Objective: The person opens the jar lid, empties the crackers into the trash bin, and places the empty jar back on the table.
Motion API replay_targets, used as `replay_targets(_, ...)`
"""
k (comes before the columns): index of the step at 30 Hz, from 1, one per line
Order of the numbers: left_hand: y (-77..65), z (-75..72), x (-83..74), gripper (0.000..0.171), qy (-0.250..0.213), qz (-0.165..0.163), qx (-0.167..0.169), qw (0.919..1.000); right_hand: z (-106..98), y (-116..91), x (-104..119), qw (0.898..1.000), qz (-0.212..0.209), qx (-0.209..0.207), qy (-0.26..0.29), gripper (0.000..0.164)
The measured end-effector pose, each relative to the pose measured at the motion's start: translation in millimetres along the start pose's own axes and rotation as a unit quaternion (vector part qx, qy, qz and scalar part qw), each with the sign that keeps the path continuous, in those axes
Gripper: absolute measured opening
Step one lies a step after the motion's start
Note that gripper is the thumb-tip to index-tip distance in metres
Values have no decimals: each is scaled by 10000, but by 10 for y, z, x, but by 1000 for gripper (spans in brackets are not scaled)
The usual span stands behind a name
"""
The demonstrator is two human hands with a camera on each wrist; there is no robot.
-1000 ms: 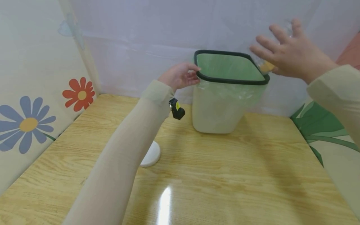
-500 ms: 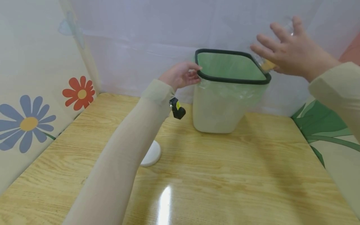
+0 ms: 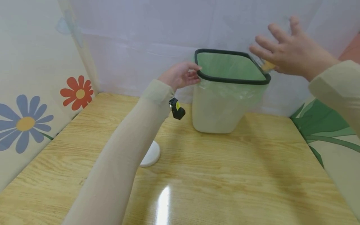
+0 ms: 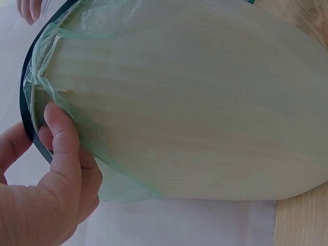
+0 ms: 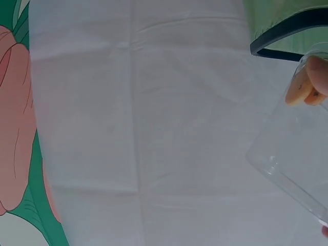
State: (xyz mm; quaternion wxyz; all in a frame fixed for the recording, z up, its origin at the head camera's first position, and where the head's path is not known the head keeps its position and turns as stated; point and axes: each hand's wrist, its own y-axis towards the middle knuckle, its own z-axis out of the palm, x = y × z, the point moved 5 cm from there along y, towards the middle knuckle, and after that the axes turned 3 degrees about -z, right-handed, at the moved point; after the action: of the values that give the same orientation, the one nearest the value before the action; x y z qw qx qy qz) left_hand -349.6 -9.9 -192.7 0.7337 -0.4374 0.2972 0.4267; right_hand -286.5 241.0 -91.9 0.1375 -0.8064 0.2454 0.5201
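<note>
My left hand (image 3: 182, 75) pinches the near left corner of the bin's dark rim, over a green bag (image 4: 95, 128) that lines the pale trash bin (image 3: 213, 109). My right hand (image 3: 289, 51) holds a clear plastic jar (image 5: 287, 159), tilted with its mouth end down by the bin's right rim. Several orange-brown pieces (image 5: 299, 87) lie in the jar's lower end, close to the thumb. In the head view the hand hides most of the jar, leaving an orange patch in sight.
A round white lid-like disc (image 3: 151, 154) lies on the wooden table (image 3: 213, 184), partly hidden by the left forearm. A white cloth (image 3: 146, 56) hangs behind the bin. Flower-printed panels (image 3: 28, 125) stand at both sides.
Both hands keep nearly the same places. The bin stays upright where it was. The right hand shifts only slightly, and the jar remains tilted at the rim.
</note>
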Motion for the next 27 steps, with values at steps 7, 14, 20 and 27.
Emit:
replay_targets(7, 10, 33, 17, 44, -35, -40, 93, 9999, 28, -41, -18, 9999, 4, 120, 14, 121)
replay_targets(14, 20, 40, 32, 44, -31, -32, 99, 9999, 18, -61, -47, 9997, 56, -220, 108, 129)
replay_targets(20, 24, 37, 25, 33, 18, -13, 123, 9999, 3, -34, -37, 9999, 8, -76, 83, 125)
replay_targets(27, 30, -13, 21, 21, 11, -3, 86, 10000, -12, 34, 33, 9996, -95, 216, -174, 113)
